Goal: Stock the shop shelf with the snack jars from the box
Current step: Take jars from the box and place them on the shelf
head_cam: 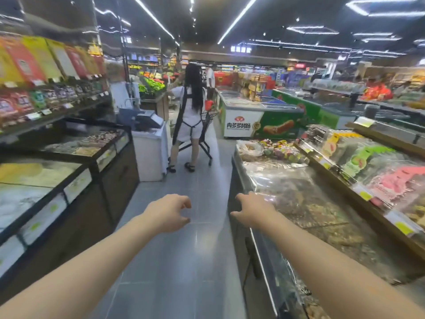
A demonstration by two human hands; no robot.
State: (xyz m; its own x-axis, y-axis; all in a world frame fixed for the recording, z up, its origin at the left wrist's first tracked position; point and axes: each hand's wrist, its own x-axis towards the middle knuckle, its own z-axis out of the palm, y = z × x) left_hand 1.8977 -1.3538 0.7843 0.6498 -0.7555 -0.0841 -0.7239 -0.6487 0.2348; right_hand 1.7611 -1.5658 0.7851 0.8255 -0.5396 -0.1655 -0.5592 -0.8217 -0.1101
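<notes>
Both arms extend forward over the aisle floor (174,261): the left hand (166,212) at 11 o'clock and the right hand (253,214) at 1 o'clock each show a loose, half-curled grip holding nothing. Neither the box nor any snack jar can be identified in view; a display bench (259,268) of wrapped goods runs along 3 o'clock, packet shelves (55,116) stand at 10 o'clock, and a person with a trolley (192,113) stands at 12 o'clock. Judged from this, no stocking is evident, and locating the box, lifting jars and shelving them all remain.
</notes>
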